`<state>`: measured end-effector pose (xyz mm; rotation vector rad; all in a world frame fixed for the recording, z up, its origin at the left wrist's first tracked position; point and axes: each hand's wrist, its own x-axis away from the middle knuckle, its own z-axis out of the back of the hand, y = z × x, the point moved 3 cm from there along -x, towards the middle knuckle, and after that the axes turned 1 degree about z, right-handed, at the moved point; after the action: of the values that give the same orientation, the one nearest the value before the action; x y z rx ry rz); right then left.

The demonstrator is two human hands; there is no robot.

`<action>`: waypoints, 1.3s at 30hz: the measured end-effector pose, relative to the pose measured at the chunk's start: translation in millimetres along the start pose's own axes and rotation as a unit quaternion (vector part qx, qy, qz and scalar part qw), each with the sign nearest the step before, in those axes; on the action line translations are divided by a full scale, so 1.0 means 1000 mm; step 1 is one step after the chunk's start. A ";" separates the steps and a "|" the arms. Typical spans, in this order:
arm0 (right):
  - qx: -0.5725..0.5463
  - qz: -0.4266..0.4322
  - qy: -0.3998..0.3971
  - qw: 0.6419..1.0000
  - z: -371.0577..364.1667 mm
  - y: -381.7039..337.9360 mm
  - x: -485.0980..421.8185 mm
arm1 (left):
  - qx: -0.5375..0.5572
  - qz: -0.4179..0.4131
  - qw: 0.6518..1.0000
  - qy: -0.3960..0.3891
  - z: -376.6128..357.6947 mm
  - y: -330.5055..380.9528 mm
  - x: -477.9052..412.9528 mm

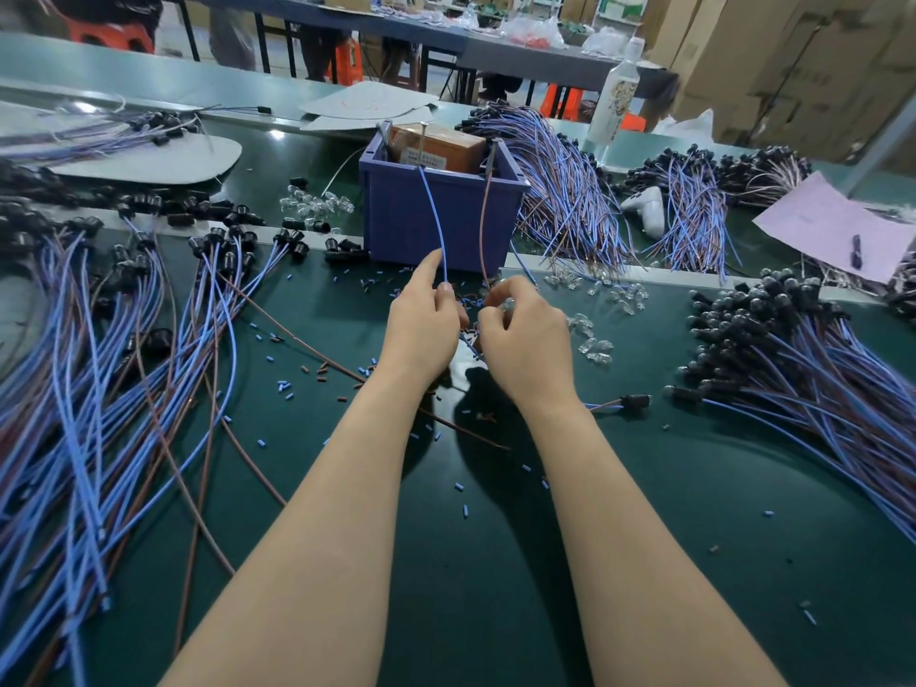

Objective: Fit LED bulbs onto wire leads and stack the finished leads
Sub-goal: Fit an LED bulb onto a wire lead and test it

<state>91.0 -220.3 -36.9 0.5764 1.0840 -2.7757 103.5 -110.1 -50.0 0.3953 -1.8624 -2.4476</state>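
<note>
Nearest us, our left forearm (pixel 317 513) and right forearm (pixel 619 513) run up the green mat (pixel 495 562) and meet in front of the blue bin (pixel 396 215). Far left lies a spread of leads (pixel 99 379), black sockets pointing away. Our left hand (pixel 421 329) has its index finger straight and raised, while the thumb and other fingers pinch the low end of the blue wire (pixel 432 210), whose long axis climbs away from us to the bin's rim. Just right of it the brown wire (pixel 483 225) climbs the same way, and our right hand (pixel 525 339), fingers curled tight, pinches at its low end. Something clear, probably an LED bulb (pixel 508 304), sits among those fingertips, though we cannot tell for sure. So both wire ends lie in the narrow gap between the 2 hands, and the right hand is nearer the bulb. We judge the fitting is in hand: the bulb must meet the ends along that axis. Loose bulbs (pixel 592 347) lie just right of the hand; the finished stack (pixel 793 349) lies far right
</note>
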 end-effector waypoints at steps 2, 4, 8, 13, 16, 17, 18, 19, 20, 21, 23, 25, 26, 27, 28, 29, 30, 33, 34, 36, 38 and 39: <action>0.000 0.005 -0.004 1.000 0.000 -0.001 0.000 | 0.003 -0.003 1.000 -0.001 0.000 0.000 0.000; 0.002 0.010 -0.010 1.000 -0.001 -0.001 0.000 | 0.006 -0.003 1.000 -0.001 -0.001 0.000 0.000; 0.003 0.011 -0.017 1.000 -0.002 -0.001 0.000 | 0.016 -0.001 1.000 0.002 -0.002 -0.002 0.000; 0.002 0.012 -0.021 1.000 -0.002 -0.002 0.001 | 0.022 0.002 1.000 0.003 -0.001 -0.004 -0.002; 0.002 0.011 -0.019 1.000 -0.002 -0.002 0.000 | 0.029 0.002 1.000 0.003 -0.002 -0.005 -0.003; 0.002 0.010 -0.019 1.000 -0.002 -0.002 0.000 | 0.029 0.003 1.000 0.003 -0.002 -0.006 -0.004; 0.002 0.009 -0.020 1.000 -0.002 -0.002 0.000 | 0.029 0.003 1.000 0.003 -0.002 -0.006 -0.004; 0.002 0.008 -0.021 1.000 -0.002 -0.002 0.000 | 0.031 0.004 1.000 0.003 -0.002 -0.006 -0.005; 0.001 0.007 -0.023 1.000 -0.003 -0.001 0.000 | 0.033 0.005 0.999 0.003 -0.002 -0.007 -0.005; 0.001 0.007 -0.023 1.000 -0.003 -0.001 0.000 | 0.035 0.006 0.999 0.003 -0.002 -0.007 -0.005; -0.001 0.005 -0.020 1.000 -0.003 -0.001 0.000 | 0.043 0.008 0.999 0.000 -0.003 -0.008 -0.006; -0.004 0.003 -0.017 1.000 -0.002 0.000 0.000 | 0.051 0.011 0.999 -0.002 -0.003 -0.008 -0.006; -0.004 0.002 -0.015 1.000 -0.002 0.000 0.000 | 0.053 0.011 0.999 -0.003 -0.003 -0.008 -0.006; -0.003 0.001 -0.015 1.000 -0.002 0.000 0.000 | 0.054 0.011 0.999 -0.003 -0.003 -0.008 -0.006; -0.003 0.001 -0.015 1.000 -0.002 0.001 0.000 | 0.053 0.010 0.999 -0.002 -0.003 -0.008 -0.006; -0.002 0.000 -0.015 1.000 -0.002 0.001 0.000 | 0.052 0.009 0.999 -0.001 -0.003 -0.008 -0.006; -0.001 0.001 -0.015 1.000 -0.003 0.001 0.000 | 0.051 0.008 0.999 0.001 -0.003 -0.007 -0.005; 0.000 -0.001 -0.015 1.000 -0.003 0.001 0.000 | 0.042 0.005 0.999 0.003 -0.004 -0.007 -0.004; 0.000 -0.001 -0.013 1.000 -0.003 0.001 0.000 | 0.038 0.004 0.999 0.005 -0.004 -0.007 -0.003; 0.001 -0.002 -0.012 1.000 -0.003 0.001 0.000 | 0.035 0.004 0.999 0.011 -0.004 -0.007 -0.003; 0.003 -0.002 -0.014 1.000 -0.003 0.001 0.000 | 0.037 0.007 0.999 0.015 -0.004 -0.008 -0.004; 0.003 -0.003 -0.016 1.000 -0.003 0.001 0.000 | 0.038 0.009 0.999 0.016 -0.004 -0.008 -0.004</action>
<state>92.1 -219.1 -39.2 0.5291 1.0729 -2.7850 109.4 -110.7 -57.9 0.4173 -1.9415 -2.3511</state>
